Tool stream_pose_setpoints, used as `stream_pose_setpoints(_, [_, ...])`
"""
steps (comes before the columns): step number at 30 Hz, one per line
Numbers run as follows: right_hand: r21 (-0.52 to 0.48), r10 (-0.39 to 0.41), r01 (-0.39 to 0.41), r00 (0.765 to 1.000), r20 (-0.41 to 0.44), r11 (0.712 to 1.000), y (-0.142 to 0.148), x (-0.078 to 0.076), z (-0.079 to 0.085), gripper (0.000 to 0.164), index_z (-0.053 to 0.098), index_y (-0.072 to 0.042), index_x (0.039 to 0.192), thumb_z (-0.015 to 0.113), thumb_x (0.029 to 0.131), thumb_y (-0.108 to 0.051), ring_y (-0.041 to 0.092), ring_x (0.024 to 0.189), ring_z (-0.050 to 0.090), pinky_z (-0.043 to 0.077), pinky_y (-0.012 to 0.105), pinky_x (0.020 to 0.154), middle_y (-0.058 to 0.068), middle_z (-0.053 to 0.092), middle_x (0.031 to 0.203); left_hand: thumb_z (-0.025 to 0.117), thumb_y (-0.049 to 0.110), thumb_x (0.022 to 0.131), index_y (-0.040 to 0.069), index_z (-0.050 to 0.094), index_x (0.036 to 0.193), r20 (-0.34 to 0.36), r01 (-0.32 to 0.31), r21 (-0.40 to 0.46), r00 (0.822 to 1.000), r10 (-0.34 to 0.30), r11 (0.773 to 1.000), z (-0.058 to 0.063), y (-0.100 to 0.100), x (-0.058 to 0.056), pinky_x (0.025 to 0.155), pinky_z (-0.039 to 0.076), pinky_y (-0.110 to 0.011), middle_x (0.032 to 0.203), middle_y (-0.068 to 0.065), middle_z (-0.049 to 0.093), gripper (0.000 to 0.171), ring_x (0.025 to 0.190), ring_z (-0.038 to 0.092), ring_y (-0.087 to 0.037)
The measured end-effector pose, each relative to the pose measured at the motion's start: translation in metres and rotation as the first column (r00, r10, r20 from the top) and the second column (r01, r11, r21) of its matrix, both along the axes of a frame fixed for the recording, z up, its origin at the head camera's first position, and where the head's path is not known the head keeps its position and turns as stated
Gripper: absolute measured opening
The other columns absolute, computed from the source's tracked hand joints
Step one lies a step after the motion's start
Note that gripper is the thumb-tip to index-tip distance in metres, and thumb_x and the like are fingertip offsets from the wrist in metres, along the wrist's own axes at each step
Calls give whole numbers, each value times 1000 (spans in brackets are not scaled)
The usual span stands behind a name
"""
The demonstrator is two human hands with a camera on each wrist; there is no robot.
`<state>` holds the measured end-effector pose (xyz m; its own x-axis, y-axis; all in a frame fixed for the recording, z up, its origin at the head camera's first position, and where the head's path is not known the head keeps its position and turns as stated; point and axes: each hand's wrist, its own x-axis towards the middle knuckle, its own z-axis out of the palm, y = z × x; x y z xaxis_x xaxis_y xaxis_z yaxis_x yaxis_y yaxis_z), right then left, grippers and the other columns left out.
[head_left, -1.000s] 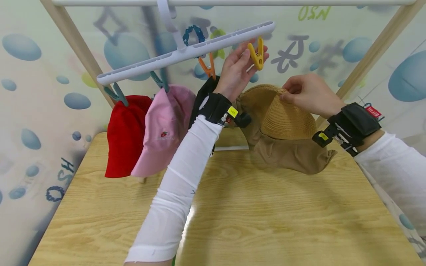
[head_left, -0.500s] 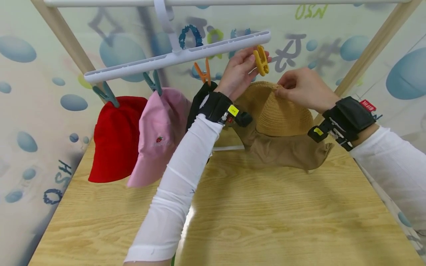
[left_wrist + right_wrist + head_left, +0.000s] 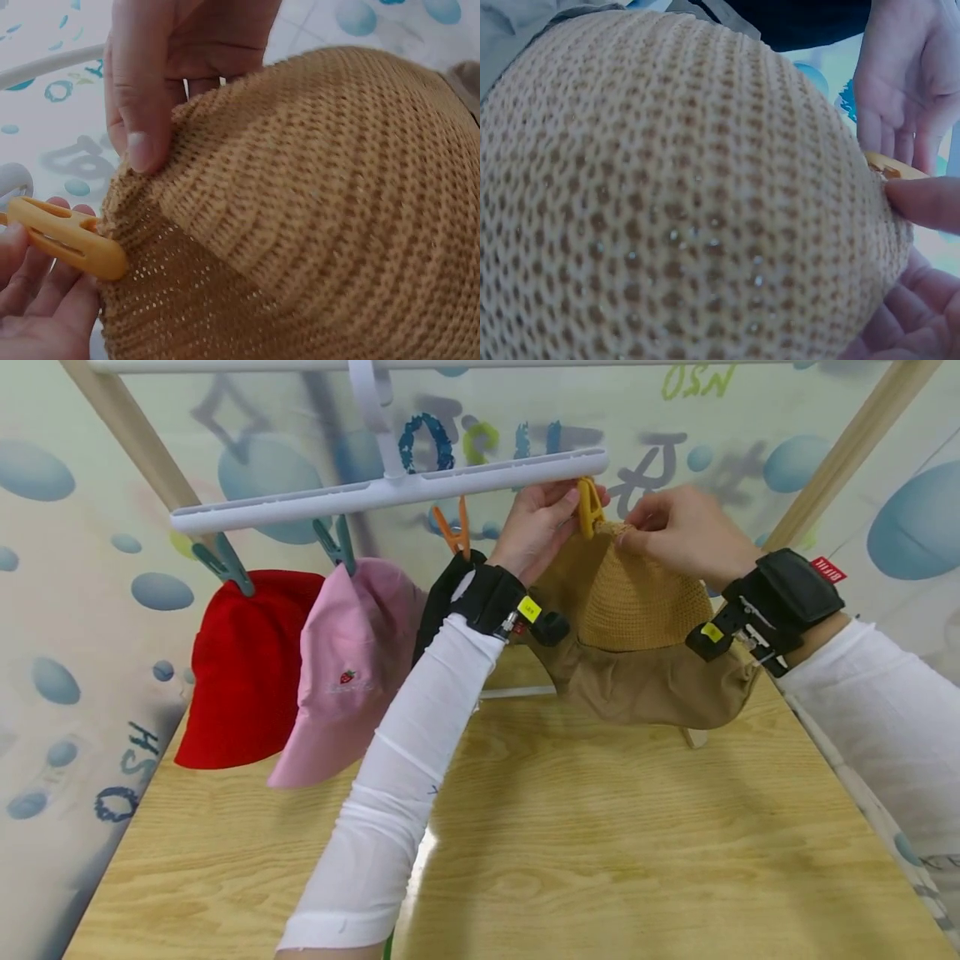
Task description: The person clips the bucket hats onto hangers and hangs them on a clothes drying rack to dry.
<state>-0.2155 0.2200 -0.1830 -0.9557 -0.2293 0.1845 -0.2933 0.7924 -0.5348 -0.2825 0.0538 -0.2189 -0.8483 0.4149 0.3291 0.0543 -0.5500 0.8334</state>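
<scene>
In the head view, my left hand [image 3: 534, 531] pinches a yellow clothespin [image 3: 589, 508] just under the right end of the white hanger [image 3: 390, 490]. The clothespin's tips meet the edge of a tan knitted hat [image 3: 645, 606] with a brown cloth brim [image 3: 660, 687]. My right hand [image 3: 686, 537] pinches that hat's edge between thumb and fingers, right beside the clothespin. In the left wrist view, the yellow clothespin [image 3: 67, 236] lies across the knitted edge [image 3: 150, 232]. The right wrist view is mostly filled by the knitted crown [image 3: 675, 187], which hides part of both hands.
On the hanger's left side, teal clothespins [image 3: 225, 565] hold a red hat [image 3: 247, 681] and a pink hat [image 3: 341, 685]. An orange clothespin [image 3: 454, 533] holds a black hat [image 3: 442, 589], partly behind my left arm. A white rail [image 3: 525, 365] bears the hanger above a wooden table [image 3: 600, 835].
My right hand has lifted the knitted hat up to the clothespin, whose tips have come onto the hat's edge. The hanger's right end has dropped, so it tilts less.
</scene>
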Motion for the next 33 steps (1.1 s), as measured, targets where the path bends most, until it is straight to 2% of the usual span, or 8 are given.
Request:
stream_pose_setpoints(5, [7, -21, 21, 1000, 0, 1000, -1, -1, 4, 33, 62, -1, 106, 54, 90, -28, 24, 84, 52, 38, 38, 67, 20, 62, 103, 35, -5, 95, -10, 43, 128, -58, -39, -36, 998, 37, 999, -1, 1, -1, 93, 45, -34, 99, -19, 57, 35, 110, 51, -35])
stream_pose_setpoints(9, [14, -13, 13, 1000, -15, 1000, 1, -2, 7, 32, 63, -2, 103, 54, 90, -30, 23, 77, 50, 36, 36, 64, 16, 62, 97, 35, -6, 95, -11, 42, 128, -132, -73, -66, 989, 64, 995, -2, 0, -1, 94, 45, -32, 112, -34, 54, 35, 112, 51, -38])
stream_pose_setpoints(13, [21, -7, 7, 1000, -12, 1000, 5, -1, 9, 32, 62, -2, 104, 53, 91, -30, 23, 77, 48, 35, 35, 63, 13, 60, 95, 35, -5, 95, -8, 40, 130, -143, -68, -102, 988, 53, 992, -1, -2, -1, 97, 43, -30, 126, -37, 46, 36, 116, 49, -37])
stream_pose_setpoints(16, [33, 0, 0, 1000, 1, 999, 10, -1, 11, 33, 60, -2, 105, 52, 91, -31, 25, 78, 46, 33, 36, 64, 11, 59, 95, 35, -4, 95, -4, 40, 133, -120, -36, -150, 993, 18, 988, 0, -4, -2, 98, 41, -27, 133, -29, 45, 38, 120, 47, -29])
stream_pose_setpoints(19, [40, -2, 2, 1000, 9, 999, 15, -2, 12, 32, 61, -4, 105, 54, 91, -32, 23, 78, 48, 33, 35, 63, 6, 61, 92, 34, -3, 96, -2, 36, 135, -158, 2, -211, 987, -36, 977, -2, -8, -3, 100, 39, -28, 137, -23, 42, 39, 124, 43, -23])
stream_pose_setpoints(27, [65, 28, -28, 1000, -1, 998, 23, -3, 13, 26, 63, -5, 101, 58, 89, -27, 13, 73, 51, 36, 28, 61, -10, 62, 81, 29, -5, 97, -7, 30, 136, -267, 108, -271, 946, -183, 956, -6, -16, -7, 104, 35, -28, 139, -28, 36, 40, 126, 39, -27])
stream_pose_setpoints(30, [61, 24, -24, 1000, 6, 998, 25, -2, 13, 27, 64, -4, 101, 58, 89, -28, 14, 74, 50, 35, 28, 62, -13, 61, 79, 29, -5, 96, -8, 29, 136, -290, 117, -309, 934, -211, 944, -6, -16, -7, 104, 34, -26, 138, -29, 36, 40, 126, 38, -28])
stream_pose_setpoints(33, [57, 21, -23, 1000, 21, 998, 27, -1, 14, 29, 64, -5, 103, 58, 89, -29, 15, 76, 50, 35, 30, 65, -13, 61, 80, 30, -5, 96, -7, 29, 137, -285, 113, -352, 933, -222, 929, -5, -17, -8, 104, 33, -25, 140, -26, 36, 40, 127, 38, -26])
